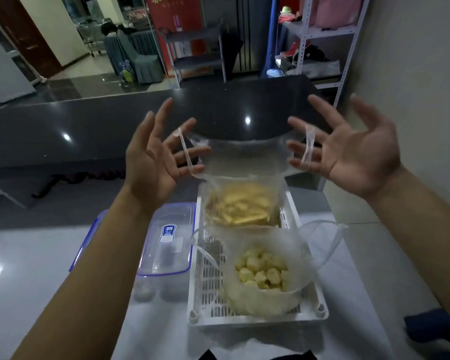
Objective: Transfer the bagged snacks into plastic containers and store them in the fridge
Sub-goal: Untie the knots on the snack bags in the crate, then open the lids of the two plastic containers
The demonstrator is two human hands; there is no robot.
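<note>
Snack bag (240, 203) stretched on wide-spread fingers (192, 152), left hand (151, 162) and right hand (356, 154) — over pale table (37, 255), dark counter (89, 126) beyond.

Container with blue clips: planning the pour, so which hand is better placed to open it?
Likely the left hand: the container sits left of the basket, beside that forearm; the right hand would cross the basket. Each carries a loop of the bag.

The label (169, 233) on the lidded plastic container (166, 255) was too small to read, and the left forearm (89, 268) hid part of that container's left side. The bag of yellow puffs (263, 276) covered much of the white basket (205, 276) floor. A dark blue object (437, 331) by the counter's near right corner was cut off by the frame edge.
</note>
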